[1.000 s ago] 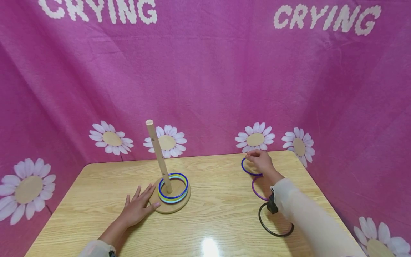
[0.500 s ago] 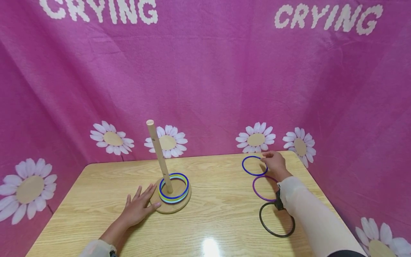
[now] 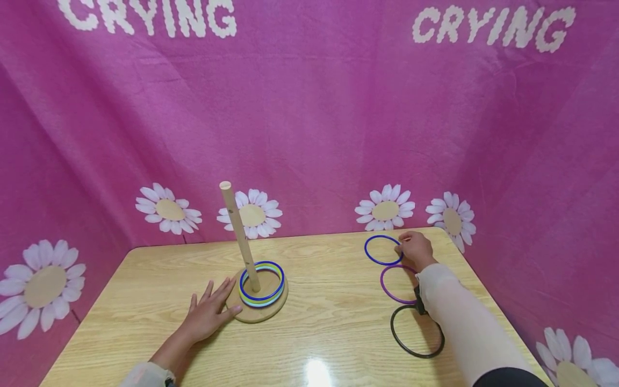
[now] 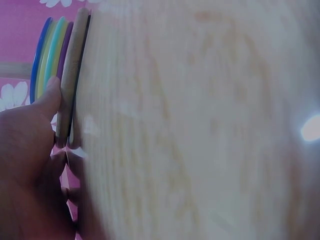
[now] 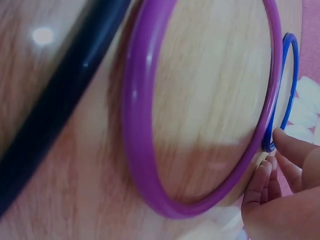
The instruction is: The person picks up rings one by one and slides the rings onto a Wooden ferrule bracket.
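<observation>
My left hand (image 3: pixel 207 316) lies with fingers spread against the round wooden base (image 3: pixel 261 315) of a peg stand, its thumb along the front rim. An upright peg (image 3: pixel 237 231) rises from that base. Round it lie several stacked rings, a blue ring (image 3: pixel 261 299) on top; yellow, light blue and purple (image 4: pixel 64 52) ones show below in the left wrist view. At the far right, my right hand (image 3: pixel 417 250) pinches the right edge of another blue ring (image 3: pixel 365 248), which lies flat on the table. The thumb tip (image 5: pixel 278 133) is on its rim.
Nearer than the blue ring lie a purple ring (image 3: pixel 382 280) and a black ring (image 3: pixel 419 356), partly under my right wrist. The wooden table (image 3: pixel 329 301) ends at a pink curtain (image 3: pixel 309 134) with white flowers at the back and sides.
My right hand has moved from above the blue ring's far edge round to its right edge, where the fingers now take hold. The left hand and the rings stay put.
</observation>
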Demonstrator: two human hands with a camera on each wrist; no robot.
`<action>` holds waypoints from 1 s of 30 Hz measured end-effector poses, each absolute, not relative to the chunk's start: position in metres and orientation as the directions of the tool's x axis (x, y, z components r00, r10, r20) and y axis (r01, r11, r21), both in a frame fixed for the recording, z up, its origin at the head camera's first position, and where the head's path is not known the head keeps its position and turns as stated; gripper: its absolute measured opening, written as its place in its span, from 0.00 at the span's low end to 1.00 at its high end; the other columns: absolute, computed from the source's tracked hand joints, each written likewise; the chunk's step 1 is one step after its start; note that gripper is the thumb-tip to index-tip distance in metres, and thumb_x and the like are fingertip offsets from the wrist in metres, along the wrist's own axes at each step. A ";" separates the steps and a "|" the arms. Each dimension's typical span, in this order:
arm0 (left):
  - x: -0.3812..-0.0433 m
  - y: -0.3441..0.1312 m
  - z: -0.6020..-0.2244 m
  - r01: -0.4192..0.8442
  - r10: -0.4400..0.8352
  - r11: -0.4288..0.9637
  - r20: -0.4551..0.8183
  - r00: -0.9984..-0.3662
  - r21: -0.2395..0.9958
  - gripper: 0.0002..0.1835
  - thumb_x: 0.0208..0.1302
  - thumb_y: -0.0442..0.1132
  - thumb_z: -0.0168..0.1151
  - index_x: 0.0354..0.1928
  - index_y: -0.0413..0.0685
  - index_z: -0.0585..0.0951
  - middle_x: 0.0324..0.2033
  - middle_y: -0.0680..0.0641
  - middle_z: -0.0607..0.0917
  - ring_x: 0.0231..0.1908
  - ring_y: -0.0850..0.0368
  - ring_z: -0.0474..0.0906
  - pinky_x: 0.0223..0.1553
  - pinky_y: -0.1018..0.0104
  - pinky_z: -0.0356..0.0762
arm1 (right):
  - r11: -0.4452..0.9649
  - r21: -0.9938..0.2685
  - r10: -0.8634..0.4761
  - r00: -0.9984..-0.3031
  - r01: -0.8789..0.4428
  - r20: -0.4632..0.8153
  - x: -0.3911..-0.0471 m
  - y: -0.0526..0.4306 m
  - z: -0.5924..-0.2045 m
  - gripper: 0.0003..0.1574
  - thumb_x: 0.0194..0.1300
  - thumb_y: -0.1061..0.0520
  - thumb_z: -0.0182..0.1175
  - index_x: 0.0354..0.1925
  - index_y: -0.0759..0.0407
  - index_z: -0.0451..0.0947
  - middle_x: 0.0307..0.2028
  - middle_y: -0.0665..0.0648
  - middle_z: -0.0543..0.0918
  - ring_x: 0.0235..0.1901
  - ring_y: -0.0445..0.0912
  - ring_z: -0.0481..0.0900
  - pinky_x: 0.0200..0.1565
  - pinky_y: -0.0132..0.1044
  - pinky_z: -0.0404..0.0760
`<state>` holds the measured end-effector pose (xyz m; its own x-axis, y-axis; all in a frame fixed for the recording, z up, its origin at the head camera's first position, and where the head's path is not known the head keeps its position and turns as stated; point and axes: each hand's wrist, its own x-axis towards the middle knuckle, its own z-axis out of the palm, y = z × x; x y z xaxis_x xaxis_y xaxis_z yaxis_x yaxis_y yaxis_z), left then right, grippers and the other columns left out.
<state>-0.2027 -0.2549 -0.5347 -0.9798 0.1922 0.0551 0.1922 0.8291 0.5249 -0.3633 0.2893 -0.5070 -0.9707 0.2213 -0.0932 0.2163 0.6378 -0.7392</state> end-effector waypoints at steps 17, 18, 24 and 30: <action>-0.201 -0.254 -0.527 0.163 0.183 0.850 0.009 -0.983 0.501 0.44 0.72 0.64 0.58 0.82 0.53 0.58 0.80 0.42 0.58 0.79 0.27 0.40 0.66 0.17 0.28 | 0.692 -0.685 0.240 -0.967 0.230 -0.083 -0.364 0.290 -0.509 0.14 0.66 0.56 0.67 0.47 0.64 0.85 0.48 0.66 0.84 0.49 0.61 0.75 0.50 0.52 0.72; -0.201 -0.255 -0.527 0.163 0.183 0.851 0.009 -0.983 0.500 0.44 0.72 0.64 0.58 0.82 0.52 0.58 0.80 0.42 0.58 0.79 0.27 0.40 0.66 0.17 0.28 | 0.695 -0.683 0.239 -0.968 0.226 -0.077 -0.364 0.290 -0.509 0.14 0.66 0.56 0.67 0.46 0.63 0.86 0.47 0.66 0.85 0.49 0.62 0.75 0.50 0.52 0.72; -0.200 -0.254 -0.525 0.162 0.182 0.850 0.010 -0.983 0.501 0.44 0.72 0.63 0.58 0.82 0.52 0.58 0.80 0.42 0.58 0.78 0.27 0.40 0.66 0.17 0.28 | 0.715 -0.666 0.247 -0.968 0.211 -0.042 -0.367 0.292 -0.514 0.10 0.66 0.56 0.66 0.43 0.61 0.87 0.44 0.64 0.86 0.46 0.60 0.77 0.48 0.51 0.72; -0.199 -0.252 -0.523 0.163 0.184 0.848 0.007 -0.983 0.505 0.44 0.72 0.63 0.58 0.82 0.52 0.58 0.80 0.42 0.58 0.78 0.27 0.40 0.66 0.17 0.29 | 0.720 -0.662 0.261 -0.965 0.208 -0.020 -0.368 0.292 -0.516 0.11 0.65 0.56 0.65 0.42 0.60 0.88 0.43 0.63 0.87 0.46 0.62 0.78 0.48 0.51 0.71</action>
<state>-0.1988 -0.2523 -0.5227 -0.9829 0.1841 0.0074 0.1626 0.8475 0.5053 -0.3677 0.2922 -0.5156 -0.9652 0.2606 -0.0200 0.2080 0.7197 -0.6623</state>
